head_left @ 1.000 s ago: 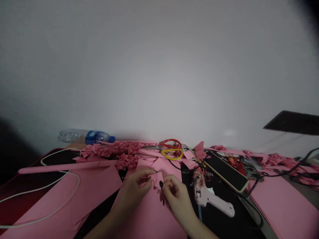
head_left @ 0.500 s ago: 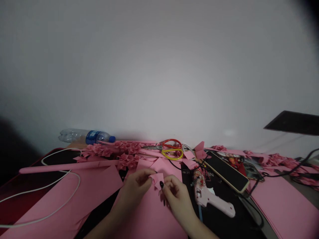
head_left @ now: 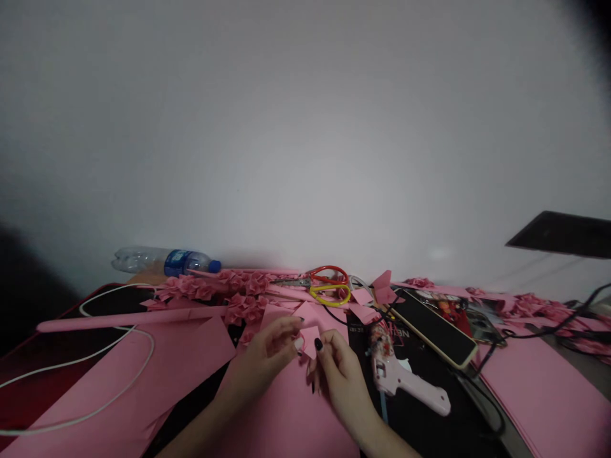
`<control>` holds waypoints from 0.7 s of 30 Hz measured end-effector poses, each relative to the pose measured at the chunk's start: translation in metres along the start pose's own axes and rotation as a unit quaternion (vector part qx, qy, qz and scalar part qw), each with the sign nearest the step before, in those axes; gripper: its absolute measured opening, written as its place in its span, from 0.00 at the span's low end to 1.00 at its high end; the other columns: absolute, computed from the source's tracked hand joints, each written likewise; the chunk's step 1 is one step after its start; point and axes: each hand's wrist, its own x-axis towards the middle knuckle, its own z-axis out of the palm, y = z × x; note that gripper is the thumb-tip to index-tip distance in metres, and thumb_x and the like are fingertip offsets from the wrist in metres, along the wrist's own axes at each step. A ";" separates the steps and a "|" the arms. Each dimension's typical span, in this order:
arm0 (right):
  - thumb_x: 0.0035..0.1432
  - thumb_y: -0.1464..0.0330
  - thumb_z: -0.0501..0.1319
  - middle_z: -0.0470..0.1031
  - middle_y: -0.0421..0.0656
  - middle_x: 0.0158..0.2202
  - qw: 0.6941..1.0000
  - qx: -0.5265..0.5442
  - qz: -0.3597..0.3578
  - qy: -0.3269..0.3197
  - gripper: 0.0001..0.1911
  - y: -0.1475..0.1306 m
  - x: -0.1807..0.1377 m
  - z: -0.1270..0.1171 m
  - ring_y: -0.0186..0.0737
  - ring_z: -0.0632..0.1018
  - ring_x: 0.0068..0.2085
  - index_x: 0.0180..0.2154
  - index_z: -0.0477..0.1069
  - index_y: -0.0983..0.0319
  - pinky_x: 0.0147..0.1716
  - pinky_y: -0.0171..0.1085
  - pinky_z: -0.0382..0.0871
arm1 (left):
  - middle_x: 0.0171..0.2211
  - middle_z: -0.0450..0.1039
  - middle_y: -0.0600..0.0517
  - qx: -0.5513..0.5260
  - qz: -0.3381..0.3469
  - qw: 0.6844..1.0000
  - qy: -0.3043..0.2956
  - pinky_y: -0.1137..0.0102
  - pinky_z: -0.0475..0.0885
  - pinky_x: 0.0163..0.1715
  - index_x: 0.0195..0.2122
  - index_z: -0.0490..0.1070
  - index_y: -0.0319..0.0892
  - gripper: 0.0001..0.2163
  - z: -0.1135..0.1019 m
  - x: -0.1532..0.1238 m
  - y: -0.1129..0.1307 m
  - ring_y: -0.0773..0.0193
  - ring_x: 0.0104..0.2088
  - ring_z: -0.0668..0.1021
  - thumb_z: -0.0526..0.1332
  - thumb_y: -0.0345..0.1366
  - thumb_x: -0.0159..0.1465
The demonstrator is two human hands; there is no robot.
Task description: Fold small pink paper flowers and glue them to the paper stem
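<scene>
Between my two hands is a small square piece of pink paper (head_left: 311, 340), partly folded or curled on its left side. My left hand (head_left: 274, 350) pinches that left side between thumb and fingers. On the paper's right edge, the dark-nailed thumb of my right hand (head_left: 337, 369) presses against the fingers behind it. Beneath both hands lies a large pink sheet (head_left: 291, 413). Just beyond them sit pink paper flowers (head_left: 245, 310) and scissors (head_left: 330, 285) with one red and one yellow handle. My fingers hide part of the small piece.
Right of my hands lie a pink glue gun (head_left: 413, 385), a phone (head_left: 436, 331) and black cables. More pink sheets (head_left: 544, 388) are stacked at far right. At left are a rolled pink paper stick (head_left: 128, 320), a white cable (head_left: 150, 353) and a plastic bottle (head_left: 179, 262) by the wall.
The small pink paper has shifted slightly right and up with my hands. My left thumb has moved onto its left side, and its folded part looks more curled.
</scene>
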 end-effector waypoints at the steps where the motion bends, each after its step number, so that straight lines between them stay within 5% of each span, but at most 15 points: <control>1: 0.63 0.56 0.56 0.68 0.32 0.17 1.000 0.000 0.000 -0.001 0.14 0.000 0.000 0.000 0.29 0.65 0.15 0.31 0.59 0.59 0.16 0.28 0.55 | 0.46 0.78 0.46 -0.011 -0.017 1.000 -0.007 0.65 0.76 0.44 0.48 0.75 0.44 0.20 -0.001 0.001 -0.001 0.55 0.45 0.80 0.67 0.47 0.58; 6: 0.61 0.55 0.58 0.67 0.33 0.17 1.000 -0.005 0.004 -0.018 0.15 0.001 0.001 0.000 0.30 0.65 0.15 0.30 0.59 0.58 0.16 0.29 0.56 | 0.21 0.74 0.52 -0.038 -0.091 0.995 -0.033 0.72 0.72 0.21 0.35 0.72 0.40 0.25 -0.003 0.007 -0.011 0.64 0.20 0.77 0.60 0.61 0.58; 14: 0.62 0.55 0.57 0.67 0.33 0.17 0.999 -0.029 0.011 -0.033 0.16 0.002 -0.001 -0.001 0.29 0.64 0.15 0.30 0.60 0.58 0.16 0.29 0.54 | 0.16 0.71 0.54 0.010 -0.111 0.991 -0.075 0.78 0.61 0.13 0.24 0.65 0.41 0.27 0.002 0.003 -0.005 0.71 0.13 0.70 0.60 0.64 0.55; 21: 0.62 0.55 0.57 0.66 0.33 0.17 0.999 -0.037 0.017 -0.026 0.16 0.000 -0.002 -0.001 0.29 0.64 0.16 0.30 0.60 0.59 0.17 0.29 0.55 | 0.17 0.73 0.53 0.016 -0.110 0.989 -0.099 0.77 0.66 0.15 0.24 0.65 0.41 0.25 0.002 0.003 -0.003 0.70 0.14 0.73 0.61 0.61 0.55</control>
